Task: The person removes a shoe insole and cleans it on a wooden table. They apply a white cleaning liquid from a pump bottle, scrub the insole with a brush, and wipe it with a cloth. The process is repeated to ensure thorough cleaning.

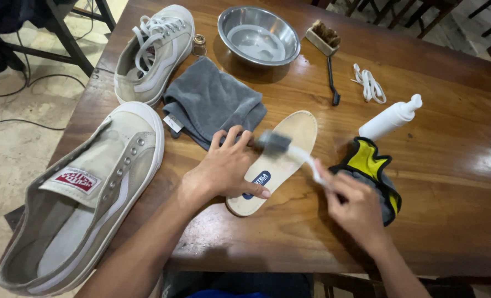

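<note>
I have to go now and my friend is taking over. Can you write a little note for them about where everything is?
Left hand: flat on the insole, pinning it to the table.
Right hand: fingers hold a white-handled brush, bristles on the insole's middle.
Nearby: grey towel, steel bowl, white bottle, yellow mitt.
Done: laces out of the near shoe.
Left: far shoe still laced.
</note>
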